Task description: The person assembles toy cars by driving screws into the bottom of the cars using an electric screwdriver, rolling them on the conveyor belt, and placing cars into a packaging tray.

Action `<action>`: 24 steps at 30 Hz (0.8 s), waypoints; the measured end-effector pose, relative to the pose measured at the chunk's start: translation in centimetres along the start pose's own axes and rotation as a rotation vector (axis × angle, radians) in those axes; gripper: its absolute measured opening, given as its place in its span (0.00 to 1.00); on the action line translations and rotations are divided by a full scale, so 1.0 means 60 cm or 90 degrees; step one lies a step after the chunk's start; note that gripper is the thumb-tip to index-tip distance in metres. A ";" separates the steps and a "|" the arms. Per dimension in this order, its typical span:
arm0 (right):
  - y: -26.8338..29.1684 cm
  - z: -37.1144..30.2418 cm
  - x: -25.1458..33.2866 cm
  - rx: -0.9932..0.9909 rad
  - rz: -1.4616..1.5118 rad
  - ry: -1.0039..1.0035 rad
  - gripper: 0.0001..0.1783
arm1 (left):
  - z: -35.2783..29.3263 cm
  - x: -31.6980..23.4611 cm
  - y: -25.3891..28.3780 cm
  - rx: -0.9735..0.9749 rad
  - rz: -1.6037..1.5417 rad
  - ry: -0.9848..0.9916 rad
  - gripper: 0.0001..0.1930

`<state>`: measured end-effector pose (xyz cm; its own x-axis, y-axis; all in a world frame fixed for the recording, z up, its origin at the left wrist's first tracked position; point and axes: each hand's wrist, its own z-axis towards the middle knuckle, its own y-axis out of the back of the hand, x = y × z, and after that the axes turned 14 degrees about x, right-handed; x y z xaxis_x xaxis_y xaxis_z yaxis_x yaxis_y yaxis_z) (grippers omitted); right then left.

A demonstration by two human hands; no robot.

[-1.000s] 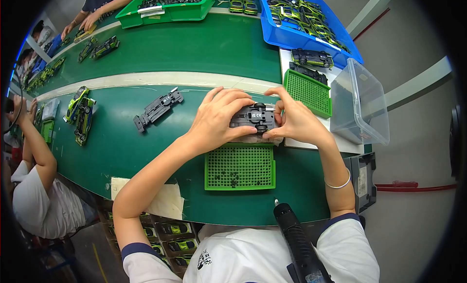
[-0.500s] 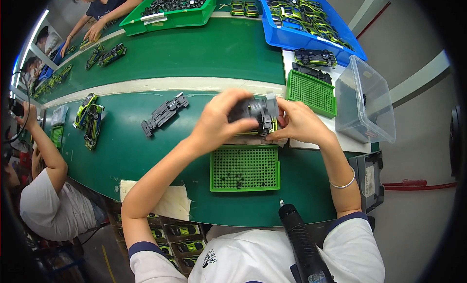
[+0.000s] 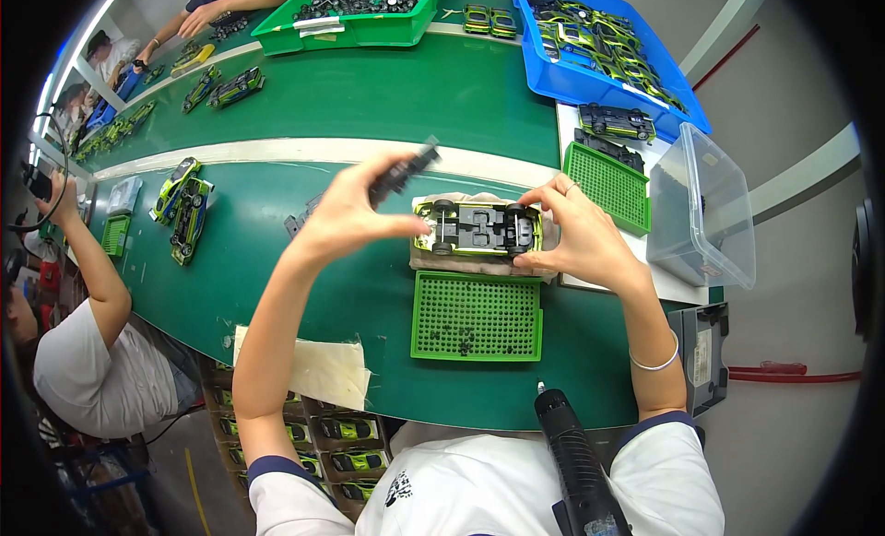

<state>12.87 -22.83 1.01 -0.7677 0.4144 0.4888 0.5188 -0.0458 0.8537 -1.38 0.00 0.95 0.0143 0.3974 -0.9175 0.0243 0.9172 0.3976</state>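
Note:
An upside-down toy car (image 3: 479, 228), green-edged with its wheels and grey interior showing, lies on a cloth pad (image 3: 461, 262). My right hand (image 3: 576, 232) grips the car's right end between thumb and fingers. Up and to the left of the car, my left hand (image 3: 355, 209) holds a dark toy car chassis plate (image 3: 403, 174), tilted and seen nearly edge-on. Behind that hand, a grey chassis plate (image 3: 300, 220) on the table is mostly hidden. Just below the pad sits a green perforated tray (image 3: 477, 301) with small dark pieces in some holes.
An electric screwdriver (image 3: 573, 453) points up at the table's front edge. At right are another green tray (image 3: 604, 186), a clear bin (image 3: 701, 204) and a blue crate (image 3: 544, 75) of car bodies. Toy cars (image 3: 182, 209) lie at left. Co-workers sit beyond.
My left hand has moved left, lifting the chassis plate away from the car, whose underside now shows. My right hand stays at the car's right end. The whole view has shifted slightly.

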 end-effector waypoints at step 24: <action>-0.044 0.069 0.052 -0.064 -0.050 0.152 0.36 | -0.008 0.003 0.007 -0.045 -0.045 -0.030 0.32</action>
<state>10.67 -17.65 -0.44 -0.8772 0.1942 0.4391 0.4236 -0.1173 0.8982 -1.86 0.46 0.93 0.0623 0.3311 -0.9415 -0.0432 0.9434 0.3289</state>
